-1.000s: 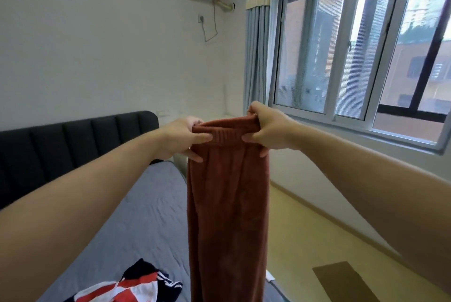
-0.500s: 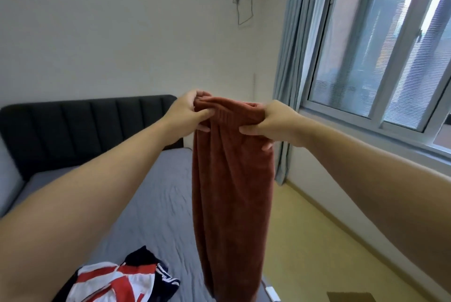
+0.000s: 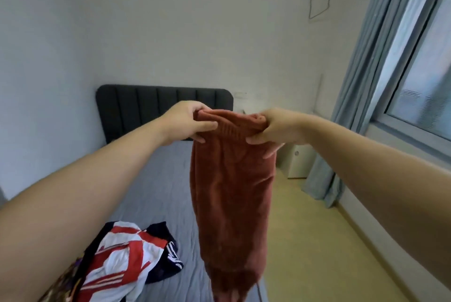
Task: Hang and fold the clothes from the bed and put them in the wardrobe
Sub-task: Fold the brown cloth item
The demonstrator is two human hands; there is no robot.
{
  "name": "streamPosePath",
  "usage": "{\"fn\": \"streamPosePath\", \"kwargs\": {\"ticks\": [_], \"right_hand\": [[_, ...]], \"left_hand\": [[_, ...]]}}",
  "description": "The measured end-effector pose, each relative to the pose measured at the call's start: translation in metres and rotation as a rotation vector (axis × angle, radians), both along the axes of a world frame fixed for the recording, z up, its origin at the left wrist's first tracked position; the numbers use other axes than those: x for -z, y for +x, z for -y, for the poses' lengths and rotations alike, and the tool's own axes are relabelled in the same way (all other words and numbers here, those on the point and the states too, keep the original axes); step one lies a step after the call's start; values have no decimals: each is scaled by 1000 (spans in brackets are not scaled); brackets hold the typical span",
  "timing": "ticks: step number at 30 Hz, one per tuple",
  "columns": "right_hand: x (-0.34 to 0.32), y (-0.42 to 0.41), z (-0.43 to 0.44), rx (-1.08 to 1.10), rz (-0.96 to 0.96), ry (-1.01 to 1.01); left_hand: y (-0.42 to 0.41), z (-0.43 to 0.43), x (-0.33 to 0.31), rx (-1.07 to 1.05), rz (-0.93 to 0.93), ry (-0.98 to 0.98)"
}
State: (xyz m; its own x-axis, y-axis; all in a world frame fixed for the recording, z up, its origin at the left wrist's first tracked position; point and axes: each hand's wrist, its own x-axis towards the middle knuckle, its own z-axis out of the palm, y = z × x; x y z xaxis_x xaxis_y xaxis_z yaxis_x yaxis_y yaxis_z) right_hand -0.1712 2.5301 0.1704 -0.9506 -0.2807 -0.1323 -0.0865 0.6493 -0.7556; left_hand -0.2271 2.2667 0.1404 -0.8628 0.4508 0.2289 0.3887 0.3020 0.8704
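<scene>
Above the bed (image 3: 158, 187), the left hand (image 3: 186, 122) and right hand (image 3: 275, 128) each pinch the waistband of the rust trousers (image 3: 231, 191), which hang free. Probably both legs lie together; keep the waistband level and lower it flat for folding.

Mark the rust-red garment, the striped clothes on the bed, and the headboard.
rust-red garment (image 3: 231, 194): head view, middle of the hanging cloth.
striped clothes (image 3: 122, 255): head view, red-and-white part of the pile.
headboard (image 3: 146, 108): head view, its padded front panel.
</scene>
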Motion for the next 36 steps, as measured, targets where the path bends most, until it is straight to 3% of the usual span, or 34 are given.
{"fn": "streamPosePath", "kwargs": {"ticks": [2,5,8,17,22,27,33,36], "right_hand": [[6,-1,-6,-103,93,63],[7,-5,-11,-24,2,-54],[2,1,-13,-214,235,60],[4,-7,-20,-307,455,-117],[18,-33,-30,-344,520,-119],[47,-96,-48,-249,494,-69],[100,-210,-64,-38,296,-107],[123,-271,-68,29,149,-146]], "left_hand": [[7,-8,8,-1,9,-93],[7,-11,11,-128,-9,56],[12,-13,11,41,138,-167],[-6,-5,21,303,366,-14],[-24,-10,30,321,393,-107],[-70,-30,48,121,366,-142],[-168,-70,96,-333,-96,-539],[-224,-95,113,-471,-81,-478]]}}
